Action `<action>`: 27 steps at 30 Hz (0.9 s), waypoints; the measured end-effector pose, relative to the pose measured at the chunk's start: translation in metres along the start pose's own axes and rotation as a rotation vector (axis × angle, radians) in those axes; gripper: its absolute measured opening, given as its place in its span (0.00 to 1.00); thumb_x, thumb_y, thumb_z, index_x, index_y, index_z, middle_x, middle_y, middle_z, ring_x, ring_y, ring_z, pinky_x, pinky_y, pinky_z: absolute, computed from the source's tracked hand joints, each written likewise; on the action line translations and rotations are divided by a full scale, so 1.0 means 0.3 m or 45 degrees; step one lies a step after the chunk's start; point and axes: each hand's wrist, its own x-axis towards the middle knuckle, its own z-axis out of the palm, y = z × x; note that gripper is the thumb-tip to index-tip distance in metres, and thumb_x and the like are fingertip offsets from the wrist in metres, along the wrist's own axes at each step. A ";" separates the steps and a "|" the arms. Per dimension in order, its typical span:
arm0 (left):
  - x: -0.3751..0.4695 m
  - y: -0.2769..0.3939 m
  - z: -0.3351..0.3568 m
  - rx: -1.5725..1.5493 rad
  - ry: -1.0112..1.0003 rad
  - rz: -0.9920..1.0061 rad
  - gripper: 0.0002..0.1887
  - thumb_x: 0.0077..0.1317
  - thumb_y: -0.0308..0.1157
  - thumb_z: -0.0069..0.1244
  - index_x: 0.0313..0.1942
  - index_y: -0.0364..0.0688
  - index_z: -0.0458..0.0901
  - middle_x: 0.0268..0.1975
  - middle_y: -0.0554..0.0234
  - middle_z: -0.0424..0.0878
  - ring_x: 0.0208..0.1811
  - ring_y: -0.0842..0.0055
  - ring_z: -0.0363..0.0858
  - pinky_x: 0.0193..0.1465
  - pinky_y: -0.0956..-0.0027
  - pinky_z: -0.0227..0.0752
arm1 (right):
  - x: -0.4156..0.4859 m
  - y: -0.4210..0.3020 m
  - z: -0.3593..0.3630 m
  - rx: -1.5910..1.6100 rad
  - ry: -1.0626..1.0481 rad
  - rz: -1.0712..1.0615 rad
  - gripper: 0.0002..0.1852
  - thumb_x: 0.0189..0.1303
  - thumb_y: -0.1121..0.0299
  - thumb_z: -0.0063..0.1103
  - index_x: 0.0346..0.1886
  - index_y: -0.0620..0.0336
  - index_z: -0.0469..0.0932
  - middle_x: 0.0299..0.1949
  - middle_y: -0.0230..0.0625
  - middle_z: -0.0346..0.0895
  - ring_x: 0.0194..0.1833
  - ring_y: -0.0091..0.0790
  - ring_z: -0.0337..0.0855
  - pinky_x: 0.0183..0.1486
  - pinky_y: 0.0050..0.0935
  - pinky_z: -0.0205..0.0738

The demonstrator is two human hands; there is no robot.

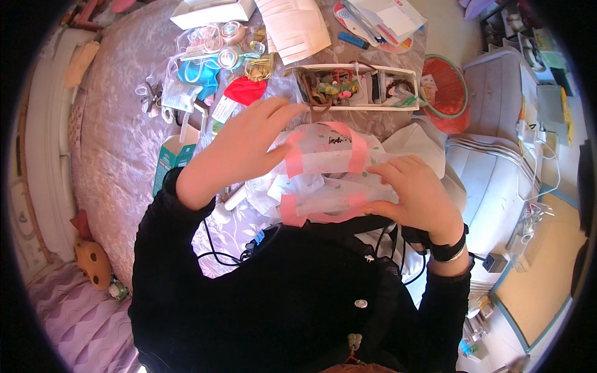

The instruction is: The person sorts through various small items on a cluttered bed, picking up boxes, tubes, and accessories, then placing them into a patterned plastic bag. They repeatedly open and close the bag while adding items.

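Note:
A translucent white bag (322, 163) with pink strap handles and small green leaf prints lies in front of my body, its mouth facing up, with pale contents inside. My left hand (247, 137) is above the bag's left side, fingers extended and thumb apart, close to one pink strap. At the bag's right edge is my right hand (410, 191), its thumb and fingers spread around the plastic; whether it presses on the bag cannot be told. Beyond the bag stands a long white box (359, 108) of bracelets, cords and small trinkets.
Tape rolls (232, 31), a blue pouch (200, 79) and a red pouch (245, 91) lie on the flowered cloth at upper left. A green box (172, 161) stands near my left forearm. At the right are a red wastebasket (447, 116) and a grey padded seat (485, 177).

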 end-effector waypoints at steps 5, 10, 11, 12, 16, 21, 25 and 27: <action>0.263 -0.122 0.050 0.260 0.087 0.223 0.16 0.45 0.21 0.52 0.38 0.41 0.77 0.44 0.59 0.75 0.49 0.60 0.73 0.50 0.61 0.69 | 0.163 -0.019 0.121 -0.155 0.310 -0.167 0.25 0.44 0.64 0.67 0.48 0.59 0.73 0.45 0.39 0.73 0.49 0.43 0.74 0.52 0.37 0.67; 0.335 -0.170 0.199 0.411 -0.040 0.602 0.06 0.46 0.27 0.53 0.27 0.43 0.80 0.37 0.62 0.73 0.44 0.65 0.72 0.47 0.62 0.67 | 0.157 0.059 0.243 -0.162 0.117 -0.131 0.23 0.43 0.66 0.66 0.45 0.59 0.74 0.42 0.37 0.73 0.50 0.42 0.73 0.52 0.38 0.66; 0.340 -0.170 0.207 0.468 -0.154 0.653 0.05 0.46 0.27 0.53 0.26 0.43 0.80 0.36 0.63 0.73 0.44 0.66 0.72 0.47 0.62 0.66 | 0.142 0.068 0.242 -0.095 0.167 -0.152 0.21 0.43 0.67 0.66 0.44 0.58 0.74 0.40 0.37 0.74 0.48 0.42 0.74 0.51 0.38 0.66; 0.338 -0.173 0.199 0.423 -0.258 0.518 0.03 0.52 0.29 0.52 0.27 0.44 0.82 0.39 0.62 0.76 0.47 0.64 0.72 0.51 0.62 0.66 | 0.130 0.079 0.233 -0.058 0.189 -0.138 0.21 0.43 0.68 0.66 0.44 0.58 0.74 0.40 0.38 0.74 0.47 0.42 0.74 0.51 0.38 0.67; 0.319 -0.193 0.071 -0.625 -0.037 -0.121 0.13 0.68 0.31 0.45 0.51 0.39 0.78 0.52 0.61 0.78 0.54 0.72 0.75 0.55 0.68 0.68 | 0.101 0.103 0.175 0.139 0.277 -0.053 0.19 0.44 0.71 0.64 0.43 0.60 0.75 0.41 0.40 0.75 0.46 0.46 0.74 0.49 0.40 0.69; 0.309 -0.183 -0.069 -1.527 0.018 -0.269 0.23 0.73 0.38 0.36 0.59 0.28 0.63 0.55 0.50 0.74 0.52 0.70 0.76 0.58 0.65 0.67 | 0.127 0.113 0.134 0.166 0.331 -0.016 0.18 0.46 0.73 0.62 0.44 0.62 0.74 0.42 0.42 0.75 0.44 0.48 0.75 0.48 0.41 0.70; 0.327 -0.148 -0.104 -1.793 -0.043 -0.191 0.23 0.73 0.41 0.31 0.59 0.32 0.64 0.60 0.44 0.70 0.51 0.69 0.77 0.59 0.58 0.66 | 0.160 0.089 0.099 0.215 0.439 0.037 0.21 0.48 0.72 0.62 0.49 0.62 0.72 0.43 0.43 0.75 0.45 0.49 0.75 0.48 0.41 0.70; 0.328 -0.125 -0.101 -1.959 -0.046 -0.243 0.23 0.73 0.41 0.31 0.60 0.33 0.63 0.61 0.42 0.68 0.50 0.68 0.77 0.59 0.58 0.66 | 0.185 0.070 0.084 0.317 0.578 0.081 0.24 0.49 0.70 0.63 0.52 0.62 0.70 0.45 0.44 0.75 0.47 0.49 0.76 0.49 0.40 0.71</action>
